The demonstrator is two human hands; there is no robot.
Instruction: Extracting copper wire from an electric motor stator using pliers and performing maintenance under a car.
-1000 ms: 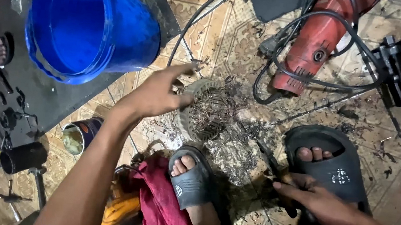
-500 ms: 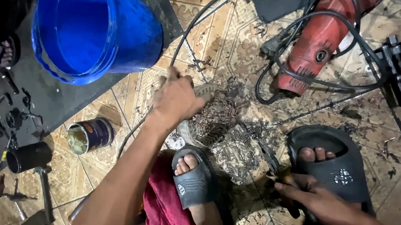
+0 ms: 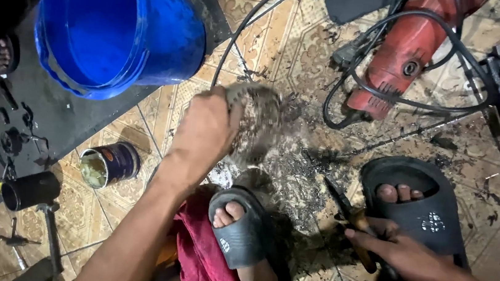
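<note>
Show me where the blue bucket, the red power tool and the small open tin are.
blue bucket (image 3: 168,39), head view, on its outer side wall.
red power tool (image 3: 405,48), head view, on its red body.
small open tin (image 3: 113,162), head view, on its dark side.

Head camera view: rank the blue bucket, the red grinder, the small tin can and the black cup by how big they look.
1. Blue bucket, though it is nearer the camera.
2. Red grinder.
3. Tin can and black cup look alike; I won't rank them.

Small round tin (image 3: 108,166) on tile floor, lying on side, dark blue label with orange patch.
</note>
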